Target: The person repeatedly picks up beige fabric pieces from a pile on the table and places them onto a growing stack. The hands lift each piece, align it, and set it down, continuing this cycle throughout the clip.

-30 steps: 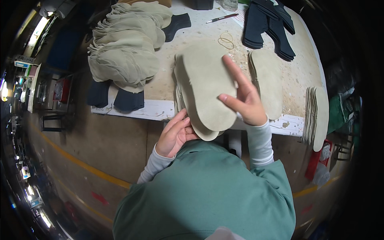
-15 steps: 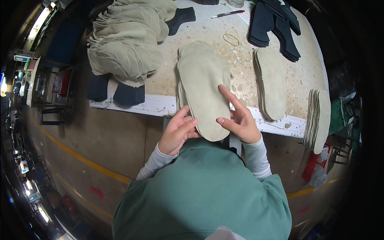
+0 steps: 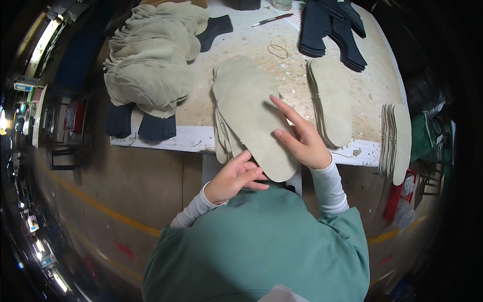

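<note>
A beige insole-shaped piece (image 3: pixel 261 126) lies slanted on top of a loose stack of similar pieces (image 3: pixel 221 136), its rounded heel end jutting past the table's front edge. My right hand (image 3: pixel 308 146) is at its right side, open, with the index finger and thumb spread and their tips touching its upper face. By the heel end is my left hand (image 3: pixel 235 180), its fingers loosely apart. Some of its fingertips reach to or under the piece's left edge, partly hidden there. Neither hand visibly grips it.
On the table (image 3: pixel 367 113) are a large beige heap (image 3: pixel 151 65) at left, a neat stack (image 3: pixel 332 105) at right, and an upright-edged stack (image 3: pixel 395 143) at the corner. Dark cut pieces (image 3: pixel 332 35), rubber bands (image 3: pixel 277 49) and a pen (image 3: pixel 271 20) lie farther back.
The top piece has turned, its heel end swinging to the right, baring more of the stack beneath at left. My left thumb has slid off its upper face to the edge; both hands moved rightward.
</note>
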### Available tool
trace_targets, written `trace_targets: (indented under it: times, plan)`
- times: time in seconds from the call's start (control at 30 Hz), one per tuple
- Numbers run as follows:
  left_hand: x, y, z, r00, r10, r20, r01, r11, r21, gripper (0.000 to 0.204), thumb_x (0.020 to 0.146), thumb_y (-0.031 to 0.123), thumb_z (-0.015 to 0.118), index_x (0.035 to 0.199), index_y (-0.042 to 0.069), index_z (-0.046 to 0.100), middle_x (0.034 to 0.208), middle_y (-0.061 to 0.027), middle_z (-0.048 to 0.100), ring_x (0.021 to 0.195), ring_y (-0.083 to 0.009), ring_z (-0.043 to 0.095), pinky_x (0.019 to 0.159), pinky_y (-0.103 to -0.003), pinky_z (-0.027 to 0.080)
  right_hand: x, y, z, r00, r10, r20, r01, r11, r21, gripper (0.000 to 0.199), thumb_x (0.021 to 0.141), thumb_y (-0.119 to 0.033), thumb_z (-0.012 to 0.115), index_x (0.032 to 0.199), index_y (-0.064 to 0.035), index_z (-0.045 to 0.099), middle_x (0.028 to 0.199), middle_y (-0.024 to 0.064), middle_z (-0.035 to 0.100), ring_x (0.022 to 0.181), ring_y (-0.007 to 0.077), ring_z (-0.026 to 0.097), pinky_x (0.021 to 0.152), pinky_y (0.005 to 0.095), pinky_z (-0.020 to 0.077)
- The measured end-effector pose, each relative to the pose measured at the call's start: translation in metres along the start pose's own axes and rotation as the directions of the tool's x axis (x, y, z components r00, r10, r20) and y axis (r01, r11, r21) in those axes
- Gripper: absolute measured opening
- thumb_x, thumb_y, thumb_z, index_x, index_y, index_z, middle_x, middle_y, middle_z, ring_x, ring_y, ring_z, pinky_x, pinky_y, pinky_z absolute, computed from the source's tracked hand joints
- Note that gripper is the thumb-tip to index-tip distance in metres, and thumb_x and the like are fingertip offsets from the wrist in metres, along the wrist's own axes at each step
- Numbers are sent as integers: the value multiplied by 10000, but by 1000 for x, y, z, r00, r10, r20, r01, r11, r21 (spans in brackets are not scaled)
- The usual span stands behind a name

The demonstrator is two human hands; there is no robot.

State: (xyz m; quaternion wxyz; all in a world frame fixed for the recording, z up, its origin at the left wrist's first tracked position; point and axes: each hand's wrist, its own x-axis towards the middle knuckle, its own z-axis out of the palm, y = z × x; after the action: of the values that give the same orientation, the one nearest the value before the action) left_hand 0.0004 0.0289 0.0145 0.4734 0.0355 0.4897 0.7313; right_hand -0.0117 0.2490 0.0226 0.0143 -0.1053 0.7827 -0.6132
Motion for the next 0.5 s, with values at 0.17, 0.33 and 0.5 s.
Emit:
trace_targets:
  times: [0.17,0.33,0.5]
  plan:
    - [-8,18,-12,993,117,4,-114,960,258,440,1005,239,456,1373,5,390,1177,-215,624,1057,-271,651,862,-345,544,15,-17,-38,984,-166,61,177,922,-345,551,801,105,488,1330,-43,519,1265,165,552,1079,318,589,900,311,460]
    - [9,14,-33,944,232,-235,-212,971,107,361,1008,149,428,1317,-37,416,1089,-207,644,945,-213,686,789,-256,572,7,-9,-84,964,-231,-129,175,922,-344,503,839,78,456,1329,-15,526,1309,151,546,1186,272,537,990,296,402]
    - [14,3,-43,946,211,-248,-205,978,48,308,1005,138,437,1265,-25,455,1003,-176,667,874,-192,697,734,-244,574,-13,39,-105,820,-141,-555,49,983,-178,452,917,16,475,1368,-7,498,1356,134,522,1274,210,480,1057,280,357]
